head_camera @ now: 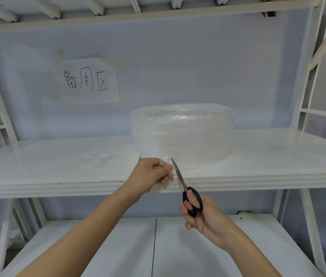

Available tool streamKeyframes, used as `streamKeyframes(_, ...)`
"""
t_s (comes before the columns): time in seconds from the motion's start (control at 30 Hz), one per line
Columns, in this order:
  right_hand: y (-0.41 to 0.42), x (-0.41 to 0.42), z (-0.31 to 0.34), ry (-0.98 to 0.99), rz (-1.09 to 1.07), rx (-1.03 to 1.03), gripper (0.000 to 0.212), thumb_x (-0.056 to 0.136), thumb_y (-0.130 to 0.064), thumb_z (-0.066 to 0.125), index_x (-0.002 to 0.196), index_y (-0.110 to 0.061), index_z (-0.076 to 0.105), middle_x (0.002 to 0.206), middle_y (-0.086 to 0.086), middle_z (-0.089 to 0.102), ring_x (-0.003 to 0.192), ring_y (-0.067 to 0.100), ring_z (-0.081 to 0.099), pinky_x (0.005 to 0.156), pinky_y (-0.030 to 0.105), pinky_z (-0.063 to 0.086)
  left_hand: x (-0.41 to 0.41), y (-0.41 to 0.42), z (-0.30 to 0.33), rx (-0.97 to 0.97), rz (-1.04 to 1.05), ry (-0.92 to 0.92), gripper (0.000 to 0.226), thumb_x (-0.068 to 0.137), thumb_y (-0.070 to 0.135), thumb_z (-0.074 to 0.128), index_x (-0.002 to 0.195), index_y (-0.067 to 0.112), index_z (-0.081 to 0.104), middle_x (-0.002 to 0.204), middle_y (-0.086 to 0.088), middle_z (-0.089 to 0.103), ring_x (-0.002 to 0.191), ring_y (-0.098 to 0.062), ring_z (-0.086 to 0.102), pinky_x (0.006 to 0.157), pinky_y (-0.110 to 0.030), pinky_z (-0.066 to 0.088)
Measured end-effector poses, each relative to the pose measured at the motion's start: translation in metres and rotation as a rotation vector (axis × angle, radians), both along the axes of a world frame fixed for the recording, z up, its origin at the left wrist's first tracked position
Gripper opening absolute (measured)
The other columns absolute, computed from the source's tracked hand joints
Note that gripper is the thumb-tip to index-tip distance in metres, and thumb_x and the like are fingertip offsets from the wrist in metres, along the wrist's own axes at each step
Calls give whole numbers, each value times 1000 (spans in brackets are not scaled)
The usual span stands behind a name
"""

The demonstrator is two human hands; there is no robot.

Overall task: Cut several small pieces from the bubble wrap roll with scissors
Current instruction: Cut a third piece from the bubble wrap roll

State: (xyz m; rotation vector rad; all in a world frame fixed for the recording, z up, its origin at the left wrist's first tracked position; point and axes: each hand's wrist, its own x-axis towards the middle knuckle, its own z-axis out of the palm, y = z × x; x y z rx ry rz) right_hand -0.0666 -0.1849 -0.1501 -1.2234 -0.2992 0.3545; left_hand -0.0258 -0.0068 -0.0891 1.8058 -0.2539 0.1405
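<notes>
Clear bubble-wrap roll's (182, 132) loose edge is pinched by left hand (154, 172); black-handled steel scissors (186, 188), gripped by right hand (200, 216), could easily nick those fingers (167, 177).

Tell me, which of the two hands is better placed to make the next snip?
The right hand: it grips the scissors, blades at the bubble wrap roll's loose end. The left hand only pinches that end.

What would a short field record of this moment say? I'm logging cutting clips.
left hand: pinching the loose wrap end
right hand: holding scissors, blades at the wrap by the left fingers
roll: on the shelf, behind the hands
cut piece: on the shelf, left of the roll
sign: taped to the back wall
</notes>
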Motion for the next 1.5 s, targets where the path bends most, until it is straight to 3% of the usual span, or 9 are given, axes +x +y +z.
streamKeyframes(0.37,2,3,-4,68,144,68,55,75,-63,60,81,-8,59,79,5,57,55,16,46,49,32,48,-6,0,3,-4,-75,12,13,93,12,65,83,8,72,75,-2,72,66,-7,63,70,-19,54)
streamKeyframes(0.57,1,5,1,35,187,61,60,61,-71,72,66,-14,52,75,4,52,54,16,42,50,31,48,-6,2,5,14,-59,-2,11,93,10,64,86,5,72,75,-5,72,64,-9,62,67,-19,54)
streamKeyframes(1.03,-5,0,2,-48,88,-105,48,80,-59,55,67,-14,47,72,3,50,52,16,40,52,34,47,-2,2,-2,-27,-63,6,14,94,12,64,94,0,72,73,-1,70,63,-7,61,68,-18,53)
streamKeyframes(1.5,-7,5,9,-41,57,-47,38,80,-45,60,60,-15,48,62,4,46,44,14,34,53,29,45,-1,1,1,-44,-64,-6,14,95,17,64,92,4,69,74,-1,69,65,-9,59,74,-22,55)
